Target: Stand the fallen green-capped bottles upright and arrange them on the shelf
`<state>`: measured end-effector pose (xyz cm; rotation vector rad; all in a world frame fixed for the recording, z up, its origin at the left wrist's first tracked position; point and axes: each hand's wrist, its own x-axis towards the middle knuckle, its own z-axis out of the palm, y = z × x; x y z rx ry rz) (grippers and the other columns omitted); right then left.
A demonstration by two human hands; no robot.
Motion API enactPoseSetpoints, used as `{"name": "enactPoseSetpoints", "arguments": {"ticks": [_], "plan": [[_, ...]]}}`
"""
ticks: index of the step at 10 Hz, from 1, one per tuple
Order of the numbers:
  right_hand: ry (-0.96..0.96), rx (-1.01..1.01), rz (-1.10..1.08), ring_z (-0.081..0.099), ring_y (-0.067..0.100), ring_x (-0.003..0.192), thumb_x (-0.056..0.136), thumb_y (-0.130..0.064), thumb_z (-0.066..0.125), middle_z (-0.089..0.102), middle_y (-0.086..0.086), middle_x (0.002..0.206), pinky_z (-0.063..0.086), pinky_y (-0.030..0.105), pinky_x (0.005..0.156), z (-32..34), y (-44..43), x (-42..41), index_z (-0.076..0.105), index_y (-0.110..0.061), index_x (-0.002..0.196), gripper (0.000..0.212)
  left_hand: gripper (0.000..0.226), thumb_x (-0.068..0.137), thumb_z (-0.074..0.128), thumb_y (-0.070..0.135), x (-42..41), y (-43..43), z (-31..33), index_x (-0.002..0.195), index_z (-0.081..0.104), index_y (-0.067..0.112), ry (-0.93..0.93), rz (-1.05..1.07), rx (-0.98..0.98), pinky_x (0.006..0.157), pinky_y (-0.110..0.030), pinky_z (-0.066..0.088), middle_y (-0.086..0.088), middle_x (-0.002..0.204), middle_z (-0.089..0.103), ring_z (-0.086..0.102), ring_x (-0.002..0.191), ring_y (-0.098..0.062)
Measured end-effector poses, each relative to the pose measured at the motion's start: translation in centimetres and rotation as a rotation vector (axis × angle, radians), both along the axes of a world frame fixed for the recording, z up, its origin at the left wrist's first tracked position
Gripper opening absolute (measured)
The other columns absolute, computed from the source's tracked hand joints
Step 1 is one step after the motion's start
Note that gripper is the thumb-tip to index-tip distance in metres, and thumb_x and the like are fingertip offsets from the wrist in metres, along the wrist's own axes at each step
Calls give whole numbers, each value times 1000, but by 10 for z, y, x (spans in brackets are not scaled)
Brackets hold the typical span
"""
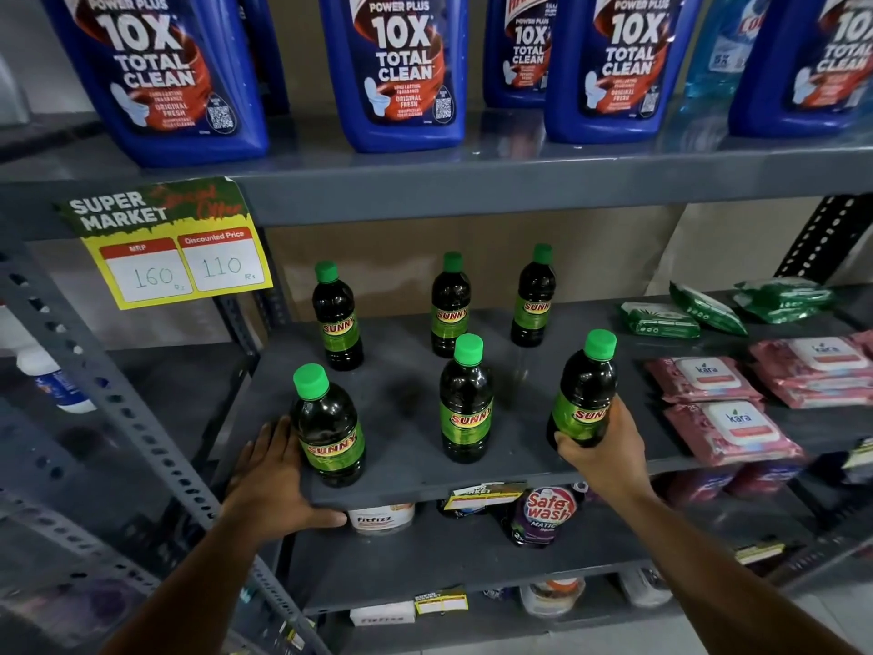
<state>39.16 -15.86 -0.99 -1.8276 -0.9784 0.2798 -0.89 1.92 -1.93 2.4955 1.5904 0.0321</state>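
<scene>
This is a shop aisle with a grey metal shelf [472, 484] at about chest height, and six small dark plastic bottles with bright green caps stand on it in two rows of three. None of them lies on its side now, so the standing-up part looks done and only the tidying is left.

Closest in, the right hand [602, 446] has its grip wrapped around the low part of the front right bottle [583, 394]. The fingers are curled snug on it, and the bottle leans a little, with its cap tipped away from the hand. The left hand [271, 470] has an open, flat grip. Its palm rests on the shelf edge, the thumb is tucked under the lip, and the fingers touch the side of the front left bottle [328, 423] without holding it.

To do this step well, I think the right hand should set the held bottle flat on its bottom first, then let go slowly. It should line up with the front middle bottle [465, 399], which stands between the two grips. The left hand can nudge its bottle gently into the same line.

Past the grips, the three back bottles [449, 304] stand straight, well apart. Beyond the right grip lie pink packs of wipes [727, 427] and green packs [661, 319]. Keep the held bottle clear of them. Up above stand big blue cleaner bottles [401, 68] and a yellow price sign [179, 257].
</scene>
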Motion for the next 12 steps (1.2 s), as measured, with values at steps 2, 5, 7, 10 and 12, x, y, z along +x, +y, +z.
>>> {"name": "enactPoseSetpoints", "arguments": {"ticks": [2,5,7,10,12], "plan": [[-126,40,-126,42,30,128,61,-34,88,47,10,135,40,44,102,-2,-7,-15,39,-37,133,87,163,32,54,103,-1,-1,0,157,-8,18,14,-5,7,125,-46,2,-7,167,-5,-7,152,-26],[-25,-3,329,34,8,138,54,-50,86,36,-5,149,31,30,110,4,39,-104,16,-31,148,119,162,34,53,102,-1,0,0,156,-9,17,13,-20,15,124,-47,2,-7,166,-6,-7,152,-28],[65,-145,261,59,6,101,55,-38,86,58,-21,103,41,16,76,-7,61,-103,41,-32,123,82,159,37,57,100,-3,0,0,156,-7,15,6,-32,12,124,-47,3,-9,166,-4,-5,152,-30],[71,-172,226,59,-2,96,56,-36,87,58,-25,100,38,4,71,-12,52,-111,38,-33,128,87,168,27,47,104,0,3,-3,155,-11,12,29,-16,6,123,-46,-1,-11,166,-7,-7,151,-30],[-14,23,294,30,7,143,57,-60,85,32,-5,157,32,37,113,-1,32,-113,5,-27,153,130,172,30,67,96,-6,-8,4,154,-16,10,-175,-21,19,124,-45,-3,-11,164,-19,-18,150,-23]]}}
